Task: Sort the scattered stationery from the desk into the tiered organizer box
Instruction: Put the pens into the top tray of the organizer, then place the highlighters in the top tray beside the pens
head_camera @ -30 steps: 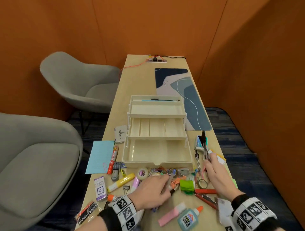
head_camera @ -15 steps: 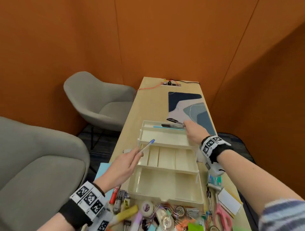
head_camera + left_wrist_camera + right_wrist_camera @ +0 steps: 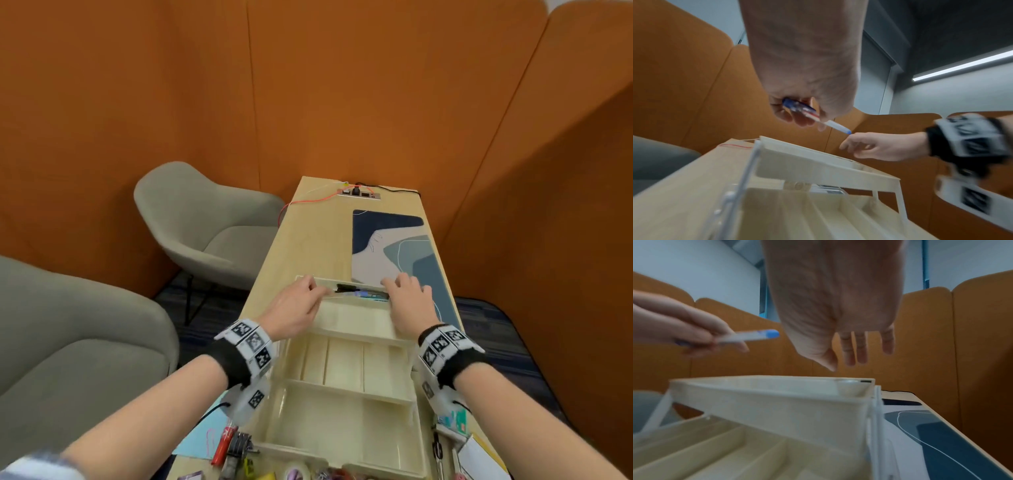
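Pinching a white pen with a blue cap between thumb and curled fingers, the left hand hung over the left end of the top tier of the cream organizer box. In the left wrist view the pen ran out from under the palm toward the right, its blue cap end pointing at the right hand and lying close to that hand's fingertips without touching them. The right wrist view showed the same pen held level above the top tier, a clear gap below it.

The right hand hovered over the right end of the same tier, palm down, fingers straight and slightly spread, holding nothing. Between the two hands, inside the back trough of the top tier, lay dark pens side by side along the tier's length; how many could not be told.

Below the hands the organizer stepped down toward the person: a middle tier split by upright dividers and a wide lower tray. It stood on a pale wooden desk. Beyond the right hand a blue and grey patterned mat lay flat on the desk. At the near edge of the desk, well behind both wrists, scattered stationery showed: a red marker, a roll of tape and a light blue sheet of paper. Two grey chairs stood left of the desk against orange panel walls.
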